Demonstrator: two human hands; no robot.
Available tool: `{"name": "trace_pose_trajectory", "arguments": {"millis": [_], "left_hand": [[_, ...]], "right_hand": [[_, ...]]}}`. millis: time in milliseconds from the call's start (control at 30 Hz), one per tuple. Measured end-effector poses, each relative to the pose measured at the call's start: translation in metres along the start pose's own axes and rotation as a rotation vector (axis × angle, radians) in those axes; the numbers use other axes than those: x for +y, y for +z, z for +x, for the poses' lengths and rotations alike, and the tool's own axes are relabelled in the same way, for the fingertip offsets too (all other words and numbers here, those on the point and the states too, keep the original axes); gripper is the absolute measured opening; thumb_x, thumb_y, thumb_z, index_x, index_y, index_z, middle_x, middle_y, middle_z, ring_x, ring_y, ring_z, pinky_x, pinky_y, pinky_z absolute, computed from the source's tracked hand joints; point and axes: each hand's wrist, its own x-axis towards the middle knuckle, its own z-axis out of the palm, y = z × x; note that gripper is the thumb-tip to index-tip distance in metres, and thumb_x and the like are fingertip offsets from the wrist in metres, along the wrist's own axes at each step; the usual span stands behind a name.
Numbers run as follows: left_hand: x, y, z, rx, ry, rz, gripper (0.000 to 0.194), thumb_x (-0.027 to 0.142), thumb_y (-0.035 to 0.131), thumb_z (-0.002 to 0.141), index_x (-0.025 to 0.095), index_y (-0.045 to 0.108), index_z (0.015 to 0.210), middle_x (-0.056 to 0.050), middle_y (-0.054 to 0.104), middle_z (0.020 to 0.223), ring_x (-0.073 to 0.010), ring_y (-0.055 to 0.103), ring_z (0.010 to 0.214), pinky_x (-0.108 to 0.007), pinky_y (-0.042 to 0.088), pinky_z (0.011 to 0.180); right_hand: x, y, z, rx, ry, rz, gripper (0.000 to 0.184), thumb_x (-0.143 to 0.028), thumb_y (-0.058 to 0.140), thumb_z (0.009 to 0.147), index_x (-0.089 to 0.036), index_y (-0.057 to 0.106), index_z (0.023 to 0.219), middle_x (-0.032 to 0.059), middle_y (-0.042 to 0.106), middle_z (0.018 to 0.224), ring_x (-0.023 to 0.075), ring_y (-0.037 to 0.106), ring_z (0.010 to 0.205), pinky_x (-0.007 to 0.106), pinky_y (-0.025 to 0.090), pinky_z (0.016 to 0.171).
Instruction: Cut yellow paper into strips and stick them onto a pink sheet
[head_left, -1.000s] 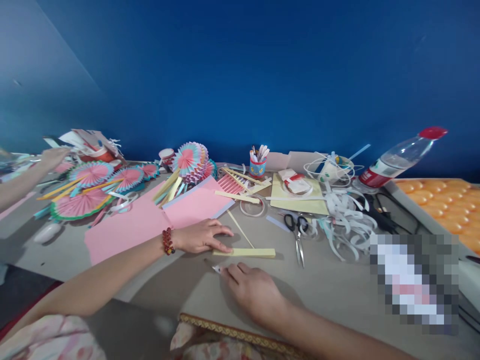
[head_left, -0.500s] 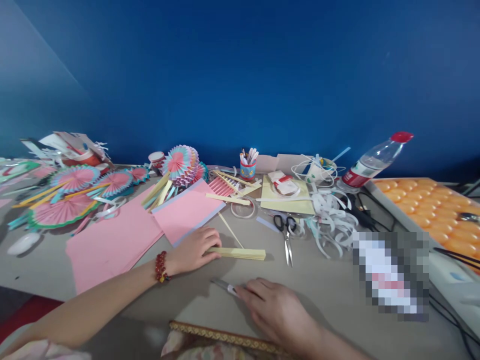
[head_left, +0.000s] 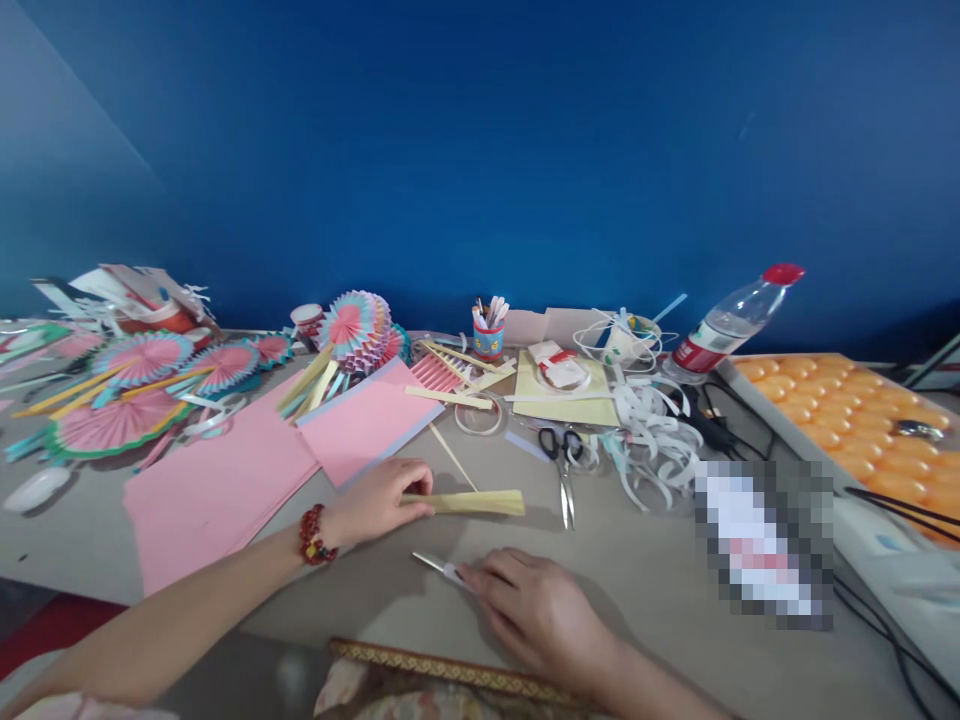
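Control of the slim, white-handled metal knife (head_left: 436,567), gripped in the curled right hand (head_left: 544,605), requires clearance from the left hand (head_left: 386,497), pinched nearly closed on the long, pale-yellow paper strip (head_left: 474,502) ahead of the right.

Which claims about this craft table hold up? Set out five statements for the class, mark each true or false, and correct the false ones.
1. The left hand holds one end of a yellow paper strip. True.
2. The right hand grips the scissors. False: it holds a craft knife; the scissors lie on the table.
3. The bottle has a red cap. True.
4. The beaded bracelet is worn on the right arm. False: it is on the left.
5. The wall is orange. False: it is blue.
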Motion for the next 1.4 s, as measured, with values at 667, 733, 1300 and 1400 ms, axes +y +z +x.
{"name": "trace_pose_trajectory", "arguments": {"millis": [667, 733, 1300, 1400], "left_hand": [[-0.014, -0.01, 0.038, 0.091, 0.046, -0.254, 0.029, 0.037, 0.046, 0.099, 0.016, 0.063, 0.088, -0.002, 0.066, 0.082, -0.0154, 0.061, 0.076, -0.025, 0.048, 0.071], [-0.015, -0.008, 0.042, 0.149, 0.026, -0.22, 0.028, 0.036, 0.046, 0.099, 0.015, 0.064, 0.096, -0.005, 0.067, 0.089, -0.0185, 0.061, 0.083, -0.029, 0.05, 0.077], [0.024, 0.025, 0.004, 0.081, 0.269, 0.191, 0.017, 0.033, 0.053, 0.1, 0.019, 0.063, 0.099, -0.004, 0.061, 0.097, -0.0204, 0.056, 0.091, -0.032, 0.044, 0.08], [0.024, 0.021, -0.009, 0.055, 0.266, 0.204, 0.016, 0.031, 0.052, 0.101, 0.02, 0.063, 0.1, -0.004, 0.062, 0.097, -0.0201, 0.056, 0.09, -0.031, 0.044, 0.077]], "right_hand": [[0.002, -0.001, 0.002, 0.117, -0.072, 0.038, 0.039, -0.02, 0.042, 0.095, -0.022, 0.058, 0.131, 0.006, 0.068, 0.096, 0.0178, 0.062, 0.085, 0.026, 0.046, 0.075], [0.003, -0.001, 0.001, 0.122, -0.075, 0.052, 0.039, -0.02, 0.043, 0.095, -0.022, 0.057, 0.131, 0.0059, 0.069, 0.098, 0.0174, 0.062, 0.086, 0.026, 0.046, 0.076], [0.015, -0.03, -0.032, 0.104, -0.137, -0.02, 0.038, -0.019, 0.044, 0.095, -0.023, 0.056, 0.13, 0.0075, 0.069, 0.095, 0.0172, 0.064, 0.083, 0.025, 0.048, 0.072], [0.028, -0.04, -0.042, 0.212, -0.005, -0.021, 0.037, -0.018, 0.041, 0.097, -0.023, 0.06, 0.129, 0.0084, 0.069, 0.093, 0.0162, 0.064, 0.08, 0.024, 0.048, 0.068]]}}
